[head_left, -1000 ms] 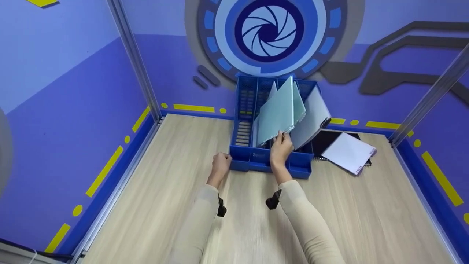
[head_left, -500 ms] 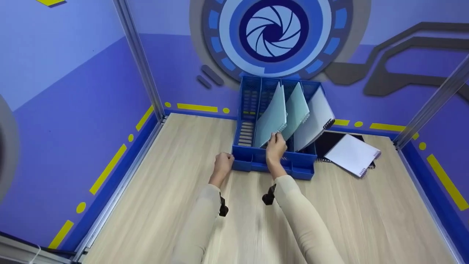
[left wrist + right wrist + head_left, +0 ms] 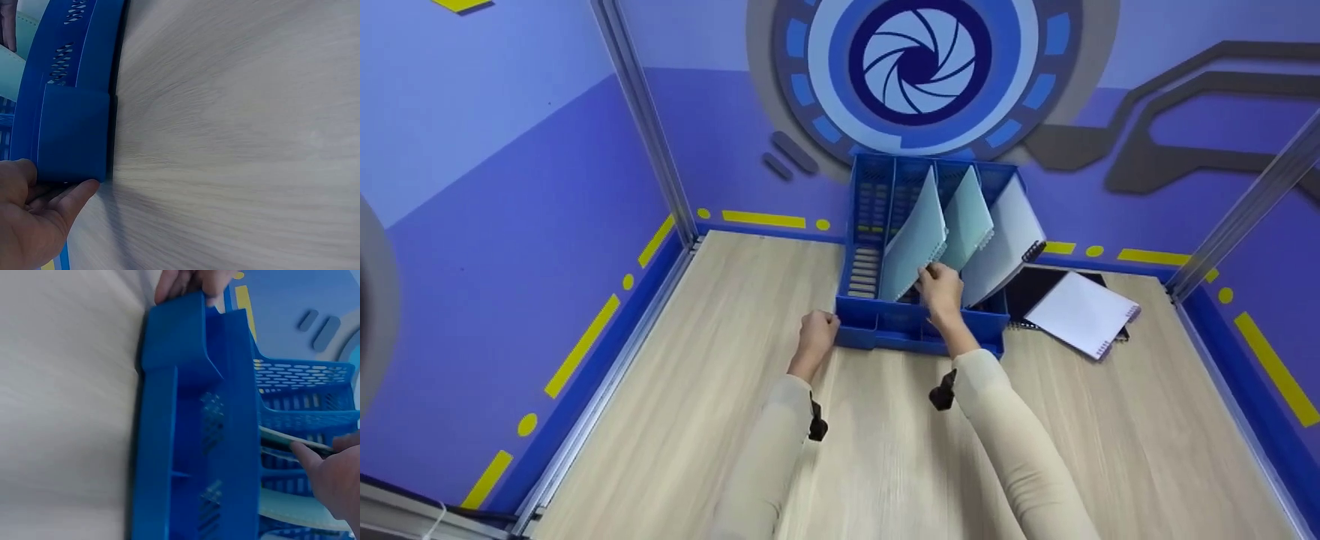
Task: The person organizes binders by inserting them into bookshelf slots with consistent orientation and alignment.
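A blue file organizer [image 3: 911, 309] with upright slots and small front compartments stands against the back wall. My left hand [image 3: 816, 334] grips its front left corner; in the left wrist view, thumb and fingers close around the corner of the front compartment. A pale green spiral notebook [image 3: 915, 240] stands in the second slot from the left, spine toward me. My right hand [image 3: 943, 296] pinches this notebook near the lower end of its spine. Another pale green notebook [image 3: 969, 217] and a white spiral notebook [image 3: 1006, 236] lean in the slots to the right.
Right of the organizer, a white notebook [image 3: 1081, 315] lies on the table over a black notebook [image 3: 1031, 289]. Blue panels [image 3: 697, 150] and metal posts [image 3: 641, 120] enclose the wooden table [image 3: 697, 315]. The leftmost slot [image 3: 864, 270] shows its slatted floor.
The pale green notebook has gone down and back into its slot, becoming more upright. My right hand moved left with it, then shifted slightly right along the spine. My left hand stays at the corner.
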Demonstrator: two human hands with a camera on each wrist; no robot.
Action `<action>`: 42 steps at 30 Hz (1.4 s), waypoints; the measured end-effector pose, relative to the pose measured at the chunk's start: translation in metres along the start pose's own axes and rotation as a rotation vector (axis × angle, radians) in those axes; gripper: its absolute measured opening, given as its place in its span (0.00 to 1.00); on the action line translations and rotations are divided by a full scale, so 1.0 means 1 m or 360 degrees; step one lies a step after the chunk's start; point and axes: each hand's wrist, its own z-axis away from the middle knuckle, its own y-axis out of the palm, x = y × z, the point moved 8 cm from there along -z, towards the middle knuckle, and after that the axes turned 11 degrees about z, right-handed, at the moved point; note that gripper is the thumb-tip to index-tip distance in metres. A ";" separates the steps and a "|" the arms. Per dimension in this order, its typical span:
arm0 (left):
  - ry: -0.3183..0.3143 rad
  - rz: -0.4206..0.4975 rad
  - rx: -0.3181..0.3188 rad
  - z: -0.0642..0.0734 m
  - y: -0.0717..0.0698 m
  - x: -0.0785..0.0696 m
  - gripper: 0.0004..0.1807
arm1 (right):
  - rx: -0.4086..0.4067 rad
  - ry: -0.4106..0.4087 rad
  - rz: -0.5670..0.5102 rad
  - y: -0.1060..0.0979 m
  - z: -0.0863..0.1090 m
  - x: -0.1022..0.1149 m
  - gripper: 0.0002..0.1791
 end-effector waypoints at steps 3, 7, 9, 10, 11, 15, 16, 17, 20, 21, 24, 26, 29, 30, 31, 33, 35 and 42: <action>0.0013 0.0011 -0.0004 0.002 -0.001 0.000 0.26 | 0.0046 0.0005 -0.0016 -0.006 -0.002 0.000 0.16; 0.0043 0.0008 -0.0026 0.004 -0.003 -0.001 0.26 | 0.0048 0.0062 -0.0135 -0.010 -0.004 -0.005 0.15; 0.0051 0.0019 -0.0027 0.004 -0.003 -0.002 0.26 | -0.0001 0.0082 -0.0170 -0.013 -0.005 -0.007 0.14; 0.0047 0.0023 -0.0024 0.004 -0.002 -0.002 0.25 | -0.0034 0.0082 -0.0172 -0.014 -0.006 -0.007 0.14; 0.0039 0.0028 -0.0018 0.004 -0.002 -0.002 0.25 | -0.0075 0.0076 -0.0162 -0.015 -0.006 -0.007 0.13; -0.0011 0.0047 0.0012 0.005 0.000 0.001 0.25 | -0.0253 0.0029 -0.0085 -0.017 -0.008 -0.006 0.13; -0.0020 0.0046 0.0015 0.005 0.000 0.002 0.25 | -0.0295 0.0020 -0.0063 -0.017 -0.008 -0.005 0.13; -0.0025 0.0045 0.0015 0.005 0.000 0.002 0.25 | -0.0331 0.0016 -0.0048 -0.017 -0.008 -0.004 0.12; -0.0033 0.0041 0.0012 0.004 0.001 0.003 0.25 | -0.0429 0.0013 0.0022 -0.015 -0.009 -0.002 0.12; -0.0039 0.0041 0.0012 0.003 0.001 0.003 0.25 | -0.0458 0.0019 0.0025 -0.014 -0.010 -0.002 0.12; -0.0058 0.0035 0.0011 0.001 0.001 0.003 0.26 | -0.0504 0.0058 -0.0049 -0.010 -0.014 -0.002 0.10; -0.0066 0.0025 0.0009 0.000 0.001 0.003 0.26 | -0.0510 0.0100 -0.0147 -0.006 -0.018 -0.004 0.09; -0.0051 0.0019 0.0009 -0.001 0.002 0.003 0.26 | -0.0516 0.0167 -0.0274 -0.004 -0.022 -0.008 0.08; -0.0040 0.0008 0.0008 -0.003 0.003 0.005 0.27 | -0.0521 0.0184 -0.0285 -0.004 -0.024 -0.009 0.08; -0.0031 0.0017 0.0010 -0.002 0.003 0.005 0.27 | -0.0524 0.0196 -0.0303 -0.005 -0.025 -0.010 0.08; -0.0027 0.0032 0.0014 -0.002 0.004 0.005 0.27 | -0.0527 0.0210 -0.0323 -0.007 -0.026 -0.011 0.08; -0.0036 0.0031 0.0018 -0.001 0.004 0.005 0.27 | -0.0503 0.0222 -0.0321 -0.008 -0.028 -0.012 0.08; -0.0043 0.0023 0.0020 -0.001 -0.001 0.002 0.26 | -0.0235 0.0274 -0.0559 -0.004 -0.030 -0.015 0.14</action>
